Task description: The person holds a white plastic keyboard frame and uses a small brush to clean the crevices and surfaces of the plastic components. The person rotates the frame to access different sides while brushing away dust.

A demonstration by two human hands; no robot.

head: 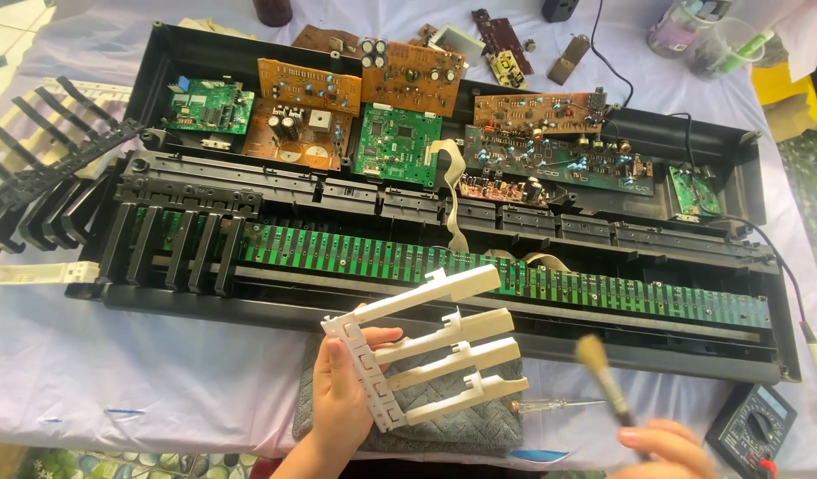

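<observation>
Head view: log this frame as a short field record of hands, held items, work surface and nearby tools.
left hand: grips a white key assembly, four keys fanned out
right hand: holds a small brush, bristles up, blurred
workpiece: opened keyboard chassis with green contact strip exposed
fitted: black keys at left end
boards: several circuit boards along the back
nearby: grey cloth, screwdriver, multimeter

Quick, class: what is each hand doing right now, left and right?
Left hand: closed on the white key section.
Right hand: closed on the brush, bristles up.
</observation>
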